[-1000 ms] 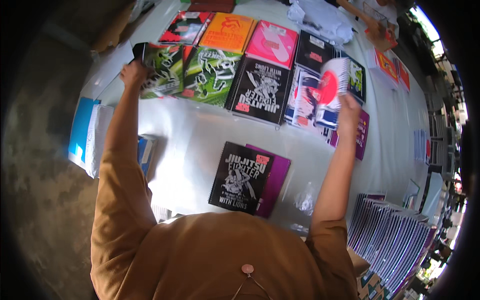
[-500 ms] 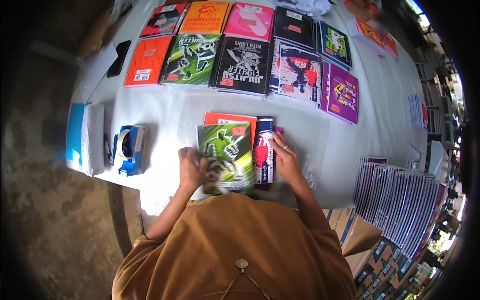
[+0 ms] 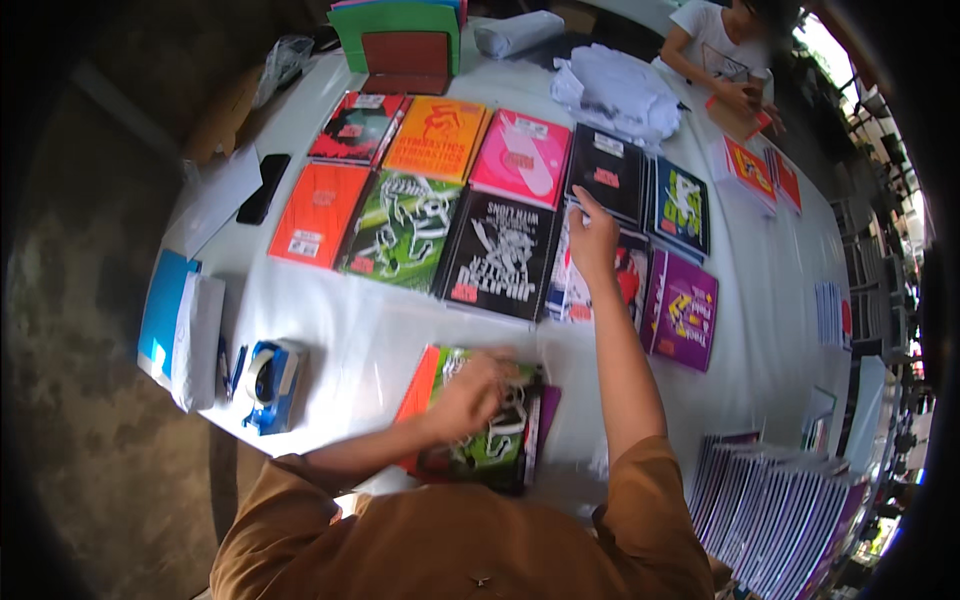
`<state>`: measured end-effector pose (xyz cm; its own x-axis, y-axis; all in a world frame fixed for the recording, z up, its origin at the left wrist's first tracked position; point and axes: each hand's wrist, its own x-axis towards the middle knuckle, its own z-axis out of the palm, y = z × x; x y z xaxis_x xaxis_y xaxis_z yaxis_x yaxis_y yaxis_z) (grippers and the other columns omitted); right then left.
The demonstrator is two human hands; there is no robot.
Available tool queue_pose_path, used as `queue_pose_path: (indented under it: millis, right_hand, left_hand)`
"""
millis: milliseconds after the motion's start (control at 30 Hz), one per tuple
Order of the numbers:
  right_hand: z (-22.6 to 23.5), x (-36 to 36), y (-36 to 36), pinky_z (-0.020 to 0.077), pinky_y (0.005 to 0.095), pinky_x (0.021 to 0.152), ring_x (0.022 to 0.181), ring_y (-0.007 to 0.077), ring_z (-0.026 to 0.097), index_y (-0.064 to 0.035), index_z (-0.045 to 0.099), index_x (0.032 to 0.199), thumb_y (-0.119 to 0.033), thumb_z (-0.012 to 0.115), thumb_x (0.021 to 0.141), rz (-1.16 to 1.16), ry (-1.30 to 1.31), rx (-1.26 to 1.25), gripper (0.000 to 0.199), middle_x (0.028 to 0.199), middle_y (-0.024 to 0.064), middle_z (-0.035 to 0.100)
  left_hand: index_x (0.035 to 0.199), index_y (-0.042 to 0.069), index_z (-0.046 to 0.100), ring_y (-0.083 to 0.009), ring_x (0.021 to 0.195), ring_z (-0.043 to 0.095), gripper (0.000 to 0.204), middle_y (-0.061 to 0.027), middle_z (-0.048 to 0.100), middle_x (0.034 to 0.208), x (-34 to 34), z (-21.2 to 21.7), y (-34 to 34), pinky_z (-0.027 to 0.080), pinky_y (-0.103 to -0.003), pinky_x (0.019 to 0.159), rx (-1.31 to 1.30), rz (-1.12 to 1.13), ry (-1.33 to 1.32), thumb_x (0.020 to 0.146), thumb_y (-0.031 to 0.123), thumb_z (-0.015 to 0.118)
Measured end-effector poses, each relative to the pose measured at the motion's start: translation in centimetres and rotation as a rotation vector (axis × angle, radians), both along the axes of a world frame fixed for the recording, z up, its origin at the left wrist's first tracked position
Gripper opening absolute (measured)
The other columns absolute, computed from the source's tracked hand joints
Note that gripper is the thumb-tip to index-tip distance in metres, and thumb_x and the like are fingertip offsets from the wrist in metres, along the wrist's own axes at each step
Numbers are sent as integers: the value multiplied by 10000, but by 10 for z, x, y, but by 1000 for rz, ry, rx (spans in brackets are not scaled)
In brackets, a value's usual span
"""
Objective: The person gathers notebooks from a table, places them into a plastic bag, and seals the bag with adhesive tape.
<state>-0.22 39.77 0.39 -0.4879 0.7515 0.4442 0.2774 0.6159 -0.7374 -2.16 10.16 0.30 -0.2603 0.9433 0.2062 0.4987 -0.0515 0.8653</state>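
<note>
The white book [image 3: 632, 270] is partly covered by the right hand [image 3: 594, 236], the nearer one, and is spread toward 6 o'clock from its fingertips, long axis roughly 12 to 6; whether anything is gripped there cannot be told. At 7 o'clock, the left hand [image 3: 472, 396] is blurred over the green book [image 3: 506, 432], its grip unreadable. The white cover is splashed with red and navy.

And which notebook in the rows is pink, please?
The pink notebook, far row, between the orange notebook and a black notebook; no other cover there is pink.
</note>
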Motion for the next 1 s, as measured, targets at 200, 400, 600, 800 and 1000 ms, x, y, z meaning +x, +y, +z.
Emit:
queue_pose_path:
  millis: [200,400,600,800,1000]
  right_hand:
    - [-19,-149,34,276,497,1036,1285,430,321,94,362,1313,-608,585,751,-31,-550,-358,927,1360,316,344]
    - [-20,-182,29,31,597,1065,1345,494,-23,58,69,1412,-525,641,715,-178,-818,-371,1075,1450,333,49]
    - [8,-117,101,446,370,891,1047,369,570,5,335,1361,-75,535,777,-26,30,-424,623,1156,286,543]
    - [53,-58,89,346,454,992,1230,380,397,-9,566,1193,-3,484,791,-289,-338,182,411,1389,264,314]
    - [-24,-81,99,92,667,1029,1353,480,30,64,449,1275,-492,592,775,-392,-847,-276,761,1467,296,65]
  left_hand:
    - [1207,37,462,-406,1074,484,501,-229,514,1175,-380,-19,121,411,-437,897,136,682,715,758,151,652]
    - [1338,19,318,-404,1135,486,937,-250,480,1242,-451,-13,146,398,-506,892,-719,1036,662,650,502,730]
    - [922,9,650,-251,729,651,484,-146,656,758,-388,50,206,487,-357,679,-78,704,33,752,461,684]
    - [1171,95,584,-415,1272,315,641,-252,322,1380,-323,-8,243,318,-572,957,-903,668,388,696,506,711]
    - [1140,84,588,-387,1171,413,546,-236,432,1230,-325,16,229,372,-462,928,-732,779,376,714,395,726]
